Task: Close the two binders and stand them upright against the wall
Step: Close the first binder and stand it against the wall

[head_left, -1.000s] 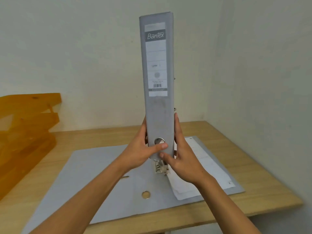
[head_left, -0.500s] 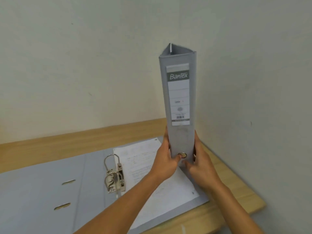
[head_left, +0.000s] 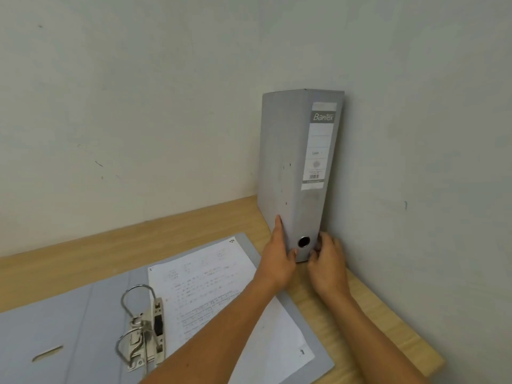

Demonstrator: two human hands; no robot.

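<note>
Closed binder [head_left: 279, 167] upright in far right corner against wall [head_left: 415, 134], left hand [head_left: 278, 261] and right hand [head_left: 328, 261] clasping its base. Second binder [head_left: 83, 314] lies open on tabletop [head_left: 368, 314]; half left.

Open binder [head_left: 83, 314] across desk [head_left: 171, 234] centre

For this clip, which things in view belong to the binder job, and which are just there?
Part of the job:
- closed grey binder, upright in the wall corner, held low by the left hand and right hand
- open binder, flat on the desk, rings open
- wall

Just there:
- printed sheets in the open binder
- wooden desk
</note>
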